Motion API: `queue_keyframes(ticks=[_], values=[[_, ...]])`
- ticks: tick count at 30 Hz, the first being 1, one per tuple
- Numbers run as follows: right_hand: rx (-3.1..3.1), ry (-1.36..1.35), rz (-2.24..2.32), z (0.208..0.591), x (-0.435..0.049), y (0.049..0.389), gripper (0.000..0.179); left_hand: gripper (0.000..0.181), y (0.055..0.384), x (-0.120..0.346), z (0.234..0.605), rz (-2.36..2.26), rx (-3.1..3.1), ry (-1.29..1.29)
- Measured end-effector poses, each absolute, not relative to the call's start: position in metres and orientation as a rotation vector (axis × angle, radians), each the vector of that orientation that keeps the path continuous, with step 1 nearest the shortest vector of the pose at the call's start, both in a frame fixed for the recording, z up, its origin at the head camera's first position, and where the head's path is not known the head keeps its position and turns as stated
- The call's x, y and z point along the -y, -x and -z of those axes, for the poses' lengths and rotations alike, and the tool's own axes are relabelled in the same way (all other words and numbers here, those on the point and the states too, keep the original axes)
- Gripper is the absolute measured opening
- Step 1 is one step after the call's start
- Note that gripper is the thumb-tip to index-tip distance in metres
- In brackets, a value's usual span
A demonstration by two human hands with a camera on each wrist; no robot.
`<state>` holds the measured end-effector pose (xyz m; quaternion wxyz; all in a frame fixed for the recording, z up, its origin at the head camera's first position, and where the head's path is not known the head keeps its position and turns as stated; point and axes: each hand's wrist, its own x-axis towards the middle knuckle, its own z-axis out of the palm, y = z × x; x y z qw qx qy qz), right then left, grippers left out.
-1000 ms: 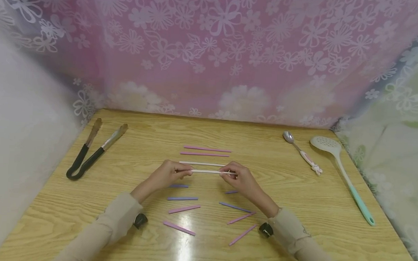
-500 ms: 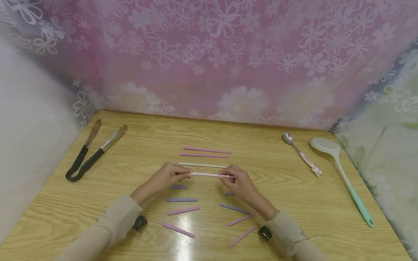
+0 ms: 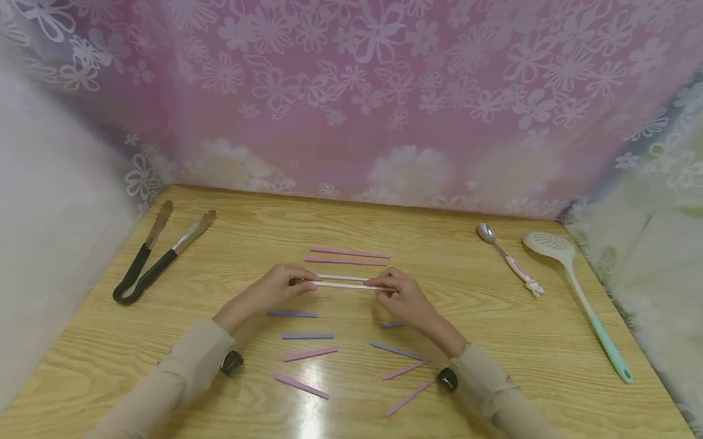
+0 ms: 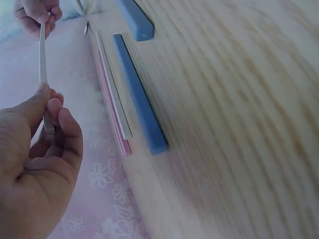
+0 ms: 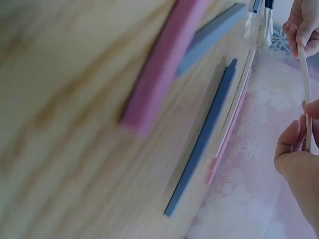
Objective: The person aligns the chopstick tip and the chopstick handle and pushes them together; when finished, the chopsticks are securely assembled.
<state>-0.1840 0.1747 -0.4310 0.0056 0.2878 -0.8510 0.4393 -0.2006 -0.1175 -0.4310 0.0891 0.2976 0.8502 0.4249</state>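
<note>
Both hands hold one white chopstick [image 3: 340,285] level above the table, one at either end. My left hand [image 3: 282,285] pinches its left end between thumb and fingers. The right hand [image 3: 404,295] pinches the other end, whose tip shows past the fingers. In the right wrist view the chopstick [image 5: 305,74] looks slightly bowed. Just behind it, a second white chopstick [image 3: 340,277] lies on the table, its ends hidden by the hands. Farther back are two pink chopsticks, one [image 3: 350,252] behind the other [image 3: 344,262].
Short blue pieces [image 3: 308,337] and pink pieces [image 3: 302,387] lie in two groups nearer me, left and right. Black-handled tongs [image 3: 146,280] lie at the left. A spoon [image 3: 515,267] and a slotted skimmer [image 3: 581,292] lie at the right. A floral curtain [image 3: 355,116] hangs behind the table.
Both hands have lifted slightly with the white chopstick, and the left hand has shifted a little left, so more of the chopstick and of a blue piece shows.
</note>
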Motion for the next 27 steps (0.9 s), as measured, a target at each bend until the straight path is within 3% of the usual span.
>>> queue_keyframes(ticks=[9,27], values=[[2.766,-0.778,-1.304,0.440,-0.182,0.198,0.016,0.026,0.205,0.119,0.436,-1.149,-2.562,-0.934],[2.982,-0.876,-1.106,0.451,-0.176,0.215,0.011,0.023,0.215,0.120,0.452,-1.092,-2.492,-0.849]])
